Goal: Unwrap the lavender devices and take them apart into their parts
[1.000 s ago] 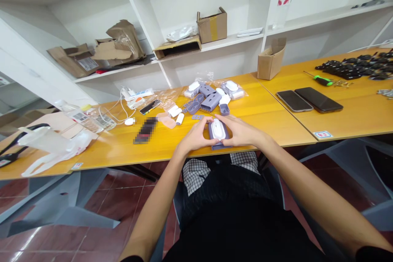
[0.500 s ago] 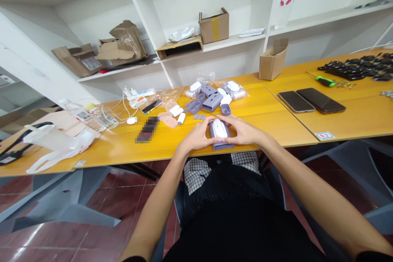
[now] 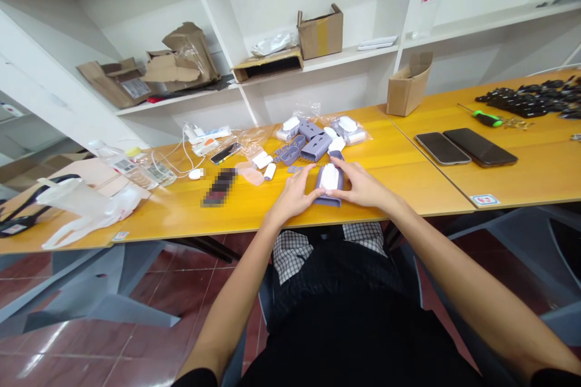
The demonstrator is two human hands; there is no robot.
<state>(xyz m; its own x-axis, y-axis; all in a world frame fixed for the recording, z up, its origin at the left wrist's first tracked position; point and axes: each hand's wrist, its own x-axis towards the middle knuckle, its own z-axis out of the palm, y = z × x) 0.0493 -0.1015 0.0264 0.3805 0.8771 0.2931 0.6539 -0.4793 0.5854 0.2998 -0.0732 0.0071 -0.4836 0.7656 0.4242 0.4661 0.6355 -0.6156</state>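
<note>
A purple-grey plastic case point(image 3: 334, 201) with a white oval part point(image 3: 329, 177) on its upper face lies at the table's front edge. My left hand point(image 3: 295, 196) curves round its left side, thumb at the near left corner. From the other side my right hand point(image 3: 361, 186) holds it, index finger at the far end and thumb at the near edge. Just beyond stand more purple-grey cases point(image 3: 316, 147), an open oval shell point(image 3: 293, 151) and small white pieces point(image 3: 269, 172). Where my fingertips meet the case is partly hidden.
Two phones point(image 3: 480, 146) and a green-handled screwdriver point(image 3: 487, 118) lie to the right, near black parts point(image 3: 521, 100). A cardboard box point(image 3: 408, 87) stands at the back. Plastic bottles point(image 3: 122, 163), a white bag point(image 3: 91, 205) and cables point(image 3: 184, 151) occupy the left.
The case has moved slightly away from the table's front edge, with both hands round it. My left fingers sit a little farther from its far end; the view has shifted slightly.
</note>
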